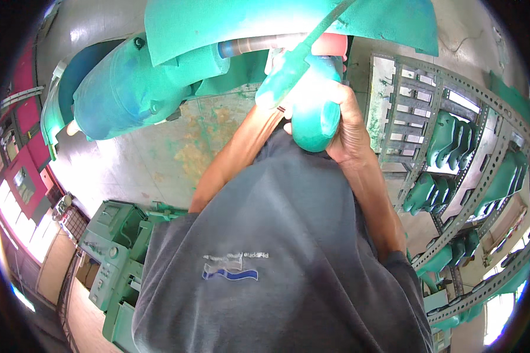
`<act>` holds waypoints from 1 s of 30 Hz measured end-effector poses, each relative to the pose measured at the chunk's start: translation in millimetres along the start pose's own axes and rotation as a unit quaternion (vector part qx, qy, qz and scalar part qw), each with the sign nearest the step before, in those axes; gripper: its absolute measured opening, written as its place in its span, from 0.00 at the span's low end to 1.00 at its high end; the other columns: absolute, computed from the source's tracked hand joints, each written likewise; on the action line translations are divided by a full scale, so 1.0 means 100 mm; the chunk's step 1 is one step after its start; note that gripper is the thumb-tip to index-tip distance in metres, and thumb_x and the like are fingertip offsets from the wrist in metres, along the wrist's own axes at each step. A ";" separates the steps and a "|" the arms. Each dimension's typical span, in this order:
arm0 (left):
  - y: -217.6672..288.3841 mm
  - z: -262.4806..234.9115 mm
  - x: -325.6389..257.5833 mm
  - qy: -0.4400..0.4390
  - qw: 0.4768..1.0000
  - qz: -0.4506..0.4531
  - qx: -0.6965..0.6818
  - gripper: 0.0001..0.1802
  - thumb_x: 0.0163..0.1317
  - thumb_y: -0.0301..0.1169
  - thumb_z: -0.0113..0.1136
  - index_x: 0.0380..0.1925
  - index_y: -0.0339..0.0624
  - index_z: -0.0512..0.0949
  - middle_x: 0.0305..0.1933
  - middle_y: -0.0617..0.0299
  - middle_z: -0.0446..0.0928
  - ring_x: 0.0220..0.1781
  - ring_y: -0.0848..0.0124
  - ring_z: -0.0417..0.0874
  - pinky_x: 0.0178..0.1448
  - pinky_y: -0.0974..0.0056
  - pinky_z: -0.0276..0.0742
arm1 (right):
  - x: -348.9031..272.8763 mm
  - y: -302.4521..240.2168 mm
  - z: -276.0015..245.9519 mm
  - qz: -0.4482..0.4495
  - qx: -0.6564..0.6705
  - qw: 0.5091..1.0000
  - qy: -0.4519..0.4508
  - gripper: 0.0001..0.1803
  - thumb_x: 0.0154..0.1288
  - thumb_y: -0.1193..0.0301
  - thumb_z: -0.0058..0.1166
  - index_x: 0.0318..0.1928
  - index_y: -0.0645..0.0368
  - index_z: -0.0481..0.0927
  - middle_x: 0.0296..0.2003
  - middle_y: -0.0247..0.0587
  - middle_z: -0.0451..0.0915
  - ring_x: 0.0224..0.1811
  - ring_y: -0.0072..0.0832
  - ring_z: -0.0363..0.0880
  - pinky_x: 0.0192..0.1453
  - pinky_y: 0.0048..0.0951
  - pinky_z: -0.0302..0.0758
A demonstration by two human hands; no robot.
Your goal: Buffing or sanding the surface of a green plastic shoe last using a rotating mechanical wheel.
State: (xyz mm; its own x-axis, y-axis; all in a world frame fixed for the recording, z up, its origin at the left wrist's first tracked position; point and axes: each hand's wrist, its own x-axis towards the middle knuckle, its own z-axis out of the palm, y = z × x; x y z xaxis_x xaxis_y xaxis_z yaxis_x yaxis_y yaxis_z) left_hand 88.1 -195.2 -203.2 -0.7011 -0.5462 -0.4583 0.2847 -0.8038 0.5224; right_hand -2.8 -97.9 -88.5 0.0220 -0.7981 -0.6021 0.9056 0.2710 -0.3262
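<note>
Right hand (350, 126): wrapped around green rounded part (313, 112), centre far. Left hand (280, 79): green-gloved, gripping hose (318, 32) beside it. Green tank (123, 88) far left; rack (453, 147) w/ green castings right.

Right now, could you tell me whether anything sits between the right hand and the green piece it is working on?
Nothing visible does: the right hand is already wrapped around the green piece. The left hand is mostly lost in glare beside it, at the green hose.
</note>
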 end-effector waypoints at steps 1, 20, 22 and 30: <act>0.10 0.12 -0.03 -0.005 0.998 0.023 0.061 0.37 0.78 0.51 0.33 0.63 0.26 0.72 0.58 0.34 0.80 0.55 0.46 0.85 0.63 0.49 0.82 | 0.02 0.01 -0.01 -0.009 0.012 1.000 -0.009 0.33 0.70 0.51 0.60 0.62 0.65 0.73 0.47 0.52 0.85 0.48 0.42 0.89 0.47 0.53 0.90; 0.23 0.18 0.13 -0.014 0.999 -0.016 0.032 0.34 0.76 0.49 0.34 0.59 0.29 0.75 0.54 0.33 0.82 0.50 0.44 0.86 0.58 0.47 0.84 | 0.13 -0.04 0.04 -0.008 0.023 0.999 0.040 0.29 0.72 0.49 0.58 0.58 0.60 0.75 0.45 0.45 0.86 0.43 0.37 0.90 0.43 0.52 0.91; 0.21 0.08 0.18 -0.060 0.985 -0.092 -0.135 0.35 0.76 0.50 0.33 0.60 0.29 0.75 0.56 0.31 0.81 0.52 0.43 0.85 0.59 0.46 0.84 | 0.11 -0.04 0.06 -0.014 0.015 0.999 0.037 0.29 0.71 0.48 0.59 0.58 0.60 0.75 0.46 0.45 0.85 0.43 0.37 0.90 0.44 0.52 0.91; 0.27 0.14 0.14 -0.100 0.985 -0.087 -0.112 0.35 0.74 0.49 0.34 0.62 0.30 0.75 0.56 0.34 0.81 0.54 0.46 0.85 0.60 0.48 0.83 | 0.06 0.00 0.08 -0.028 -0.008 0.999 0.019 0.32 0.72 0.47 0.58 0.62 0.59 0.72 0.51 0.46 0.84 0.48 0.38 0.89 0.48 0.54 0.90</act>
State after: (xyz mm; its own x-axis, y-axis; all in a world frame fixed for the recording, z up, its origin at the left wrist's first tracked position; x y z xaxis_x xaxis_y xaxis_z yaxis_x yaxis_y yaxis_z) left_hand 77.4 -221.4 -185.5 -0.8604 -0.3565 -0.3642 0.2701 -0.9250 0.2674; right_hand 0.3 -107.1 -86.2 -0.0458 -0.7910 -0.6100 0.8979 0.2351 -0.3723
